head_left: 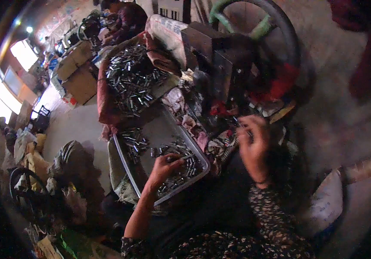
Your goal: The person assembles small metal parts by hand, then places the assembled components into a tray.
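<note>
My left hand [164, 168] is down in a clear-rimmed plastic tray [203, 160], its fingers curled and pressed together among short shiny metal pins [189, 166]. What it pinches, if anything, is too small to make out. My right hand [254, 144] is raised in front of a dark metal machine [224, 71], its fingers bent and smeared by motion. A small glint shows near its fingertips, but I cannot tell whether a pin is in them. Behind the tray, an open reddish sack [104, 101] holds a heap of similar pins [129, 75].
A large handwheel [290, 32] with green spokes rises behind the machine. Rags [189, 123] lie between tray and machine. Cardboard boxes [79, 77] stand at far left, near another person [129, 19]. A white sack [325, 203] lies at right; filled bags [71, 164] at left.
</note>
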Demonstrator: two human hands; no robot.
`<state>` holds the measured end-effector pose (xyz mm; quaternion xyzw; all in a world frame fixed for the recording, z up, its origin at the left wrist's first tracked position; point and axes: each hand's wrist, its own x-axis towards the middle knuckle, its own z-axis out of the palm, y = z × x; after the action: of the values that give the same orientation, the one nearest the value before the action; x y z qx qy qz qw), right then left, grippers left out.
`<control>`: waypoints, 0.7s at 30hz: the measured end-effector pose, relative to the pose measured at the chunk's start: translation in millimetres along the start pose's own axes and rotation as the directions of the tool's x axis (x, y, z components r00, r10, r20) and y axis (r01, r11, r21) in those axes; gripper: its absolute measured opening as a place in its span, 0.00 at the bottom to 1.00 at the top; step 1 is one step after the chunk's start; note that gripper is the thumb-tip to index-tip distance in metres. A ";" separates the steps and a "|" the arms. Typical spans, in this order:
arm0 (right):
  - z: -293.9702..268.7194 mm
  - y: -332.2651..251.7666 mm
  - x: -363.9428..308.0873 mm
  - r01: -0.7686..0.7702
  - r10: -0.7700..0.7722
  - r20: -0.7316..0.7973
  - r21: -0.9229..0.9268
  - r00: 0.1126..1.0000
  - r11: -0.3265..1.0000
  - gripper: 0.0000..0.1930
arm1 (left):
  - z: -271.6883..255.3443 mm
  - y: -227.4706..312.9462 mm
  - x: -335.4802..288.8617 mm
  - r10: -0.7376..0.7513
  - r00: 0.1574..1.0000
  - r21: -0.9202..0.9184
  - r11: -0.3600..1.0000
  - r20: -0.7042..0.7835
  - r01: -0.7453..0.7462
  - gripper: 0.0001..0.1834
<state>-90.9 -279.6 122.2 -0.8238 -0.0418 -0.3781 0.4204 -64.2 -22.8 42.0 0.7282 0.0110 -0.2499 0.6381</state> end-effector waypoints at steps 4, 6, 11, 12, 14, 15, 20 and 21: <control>-56.5 28.8 41.1 0.177 -0.301 -0.291 -0.386 0.908 0.905 0.15 | 24.4 19.2 25.7 0.068 0.996 0.126 0.989 0.049 -0.074 0.14; -70.7 43.5 63.2 0.209 -0.389 -0.378 -0.436 0.840 0.875 0.19 | 29.6 16.3 45.1 0.136 0.986 0.051 0.989 0.092 -0.141 0.13; -69.6 66.3 111.8 0.145 -0.309 -0.546 -0.322 0.779 0.935 0.21 | 38.6 38.1 74.0 0.083 0.996 -0.117 0.990 -0.013 -0.084 0.13; -67.3 72.0 120.2 0.124 -0.289 -0.569 -0.311 0.770 0.942 0.22 | 37.3 37.1 83.7 0.080 0.996 -0.233 0.969 -0.040 -0.088 0.12; -56.1 87.3 130.8 0.094 -0.247 -0.534 -0.297 0.809 0.950 0.25 | 31.8 31.5 102.7 0.082 0.994 -0.211 0.973 -0.071 -0.095 0.11; -52.7 102.5 137.8 0.023 -0.177 -0.530 -0.284 0.829 0.959 0.29 | 34.7 34.5 110.2 0.064 0.993 -0.276 0.957 -0.101 -0.090 0.10; -52.6 136.5 143.3 -0.122 0.028 -0.482 -0.164 0.876 0.979 0.35 | 27.8 38.4 140.9 -0.021 0.992 -0.341 0.940 -0.121 -0.022 0.11; -51.2 137.0 144.2 -0.122 0.031 -0.479 -0.159 0.877 0.980 0.35 | 26.1 38.2 144.6 -0.023 0.992 -0.341 0.940 -0.127 -0.022 0.11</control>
<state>34.5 -440.7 145.0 -0.7425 0.1303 -0.5534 0.3542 66.1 -98.1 21.0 0.6212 0.0959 -0.1967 0.7525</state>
